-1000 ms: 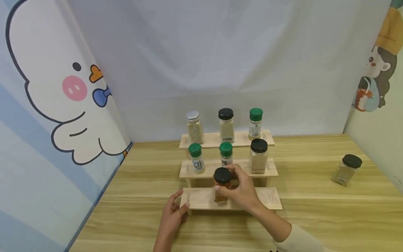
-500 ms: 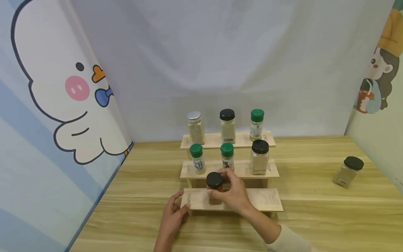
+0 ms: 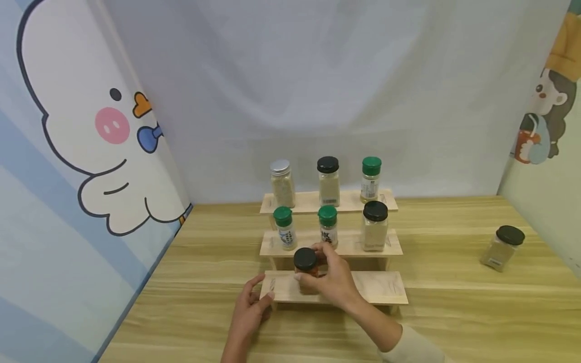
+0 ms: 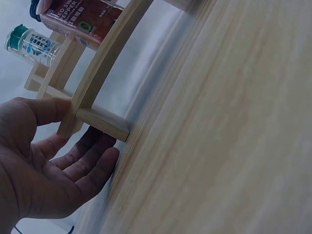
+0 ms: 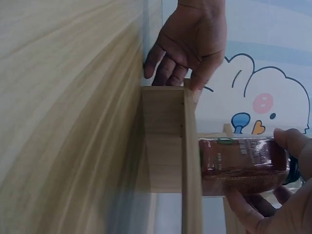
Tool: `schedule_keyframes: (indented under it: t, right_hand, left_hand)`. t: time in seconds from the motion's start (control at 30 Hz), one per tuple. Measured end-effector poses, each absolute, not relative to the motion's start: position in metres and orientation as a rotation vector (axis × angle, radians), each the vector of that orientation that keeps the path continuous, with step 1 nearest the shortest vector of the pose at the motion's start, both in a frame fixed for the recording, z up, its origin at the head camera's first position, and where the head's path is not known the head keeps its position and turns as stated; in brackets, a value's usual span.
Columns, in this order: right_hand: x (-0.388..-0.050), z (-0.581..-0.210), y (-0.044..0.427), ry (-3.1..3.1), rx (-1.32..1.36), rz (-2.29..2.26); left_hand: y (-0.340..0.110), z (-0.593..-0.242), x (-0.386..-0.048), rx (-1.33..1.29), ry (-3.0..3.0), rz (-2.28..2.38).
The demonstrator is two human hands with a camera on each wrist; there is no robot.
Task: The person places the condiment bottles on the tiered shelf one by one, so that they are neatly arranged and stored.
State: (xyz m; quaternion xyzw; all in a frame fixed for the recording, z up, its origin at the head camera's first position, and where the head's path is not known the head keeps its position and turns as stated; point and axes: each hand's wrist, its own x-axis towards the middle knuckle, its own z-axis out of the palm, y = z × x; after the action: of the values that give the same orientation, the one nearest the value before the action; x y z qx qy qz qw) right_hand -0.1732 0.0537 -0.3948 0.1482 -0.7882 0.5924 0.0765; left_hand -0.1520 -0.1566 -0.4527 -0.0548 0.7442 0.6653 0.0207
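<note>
A three-tier wooden rack (image 3: pixel 376 286) stands on the table. My right hand (image 3: pixel 337 281) pinches a black-lidded spice jar (image 3: pixel 305 258) between thumb and fingers. The jar stands upright on the lowest tier, left of its middle. Its dark red label (image 4: pixel 92 19), partly readable as "PEPPER", shows in the left wrist view. Red contents fill the clear jar (image 5: pixel 243 165) in the right wrist view. At the rack's left end my left hand (image 3: pixel 247 308) grips the lowest tier, thumb at the board's edge and fingers curled about the end support (image 4: pixel 105 123).
On the middle tier stand two green-capped shakers (image 3: pixel 286 232) (image 3: pixel 328 224) and a black-lidded jar (image 3: pixel 374 232). The top tier bears a silver-lidded jar (image 3: pixel 282 186), a black-lidded jar (image 3: pixel 329 186) and a green-capped shaker (image 3: pixel 370 184). Another black-lidded jar (image 3: pixel 501 249) sits at the right.
My right hand has moved the red spice jar leftward along the lowest tier from near its middle, only slightly in the last half second. My left hand keeps its place.
</note>
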Motion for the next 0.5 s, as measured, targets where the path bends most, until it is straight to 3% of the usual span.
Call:
schedule_keyframes:
  t: [0.5]
  right_hand:
    - [-0.155,-0.377,0.108,-2.565,0.491,1.804]
  left_hand:
    - [-0.157,-0.453,-0.152,-0.187,2.347,2.027]
